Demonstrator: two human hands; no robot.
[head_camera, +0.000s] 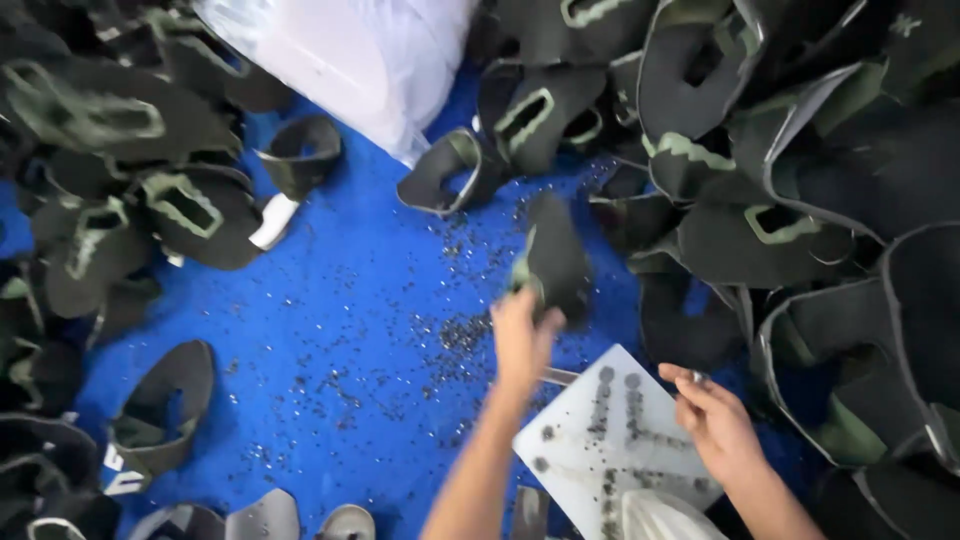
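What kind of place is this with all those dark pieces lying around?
Probably a shoe-making workshop. Piles of dark shoe uppers cover a blue floor. The left hand holds one upper, and the right hand rests on a white punching board.

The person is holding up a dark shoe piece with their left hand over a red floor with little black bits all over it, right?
Not quite. The floor is blue, not red, as the head view shows. The left hand does hold up the dark shoe piece, and little black bits are scattered over the floor.
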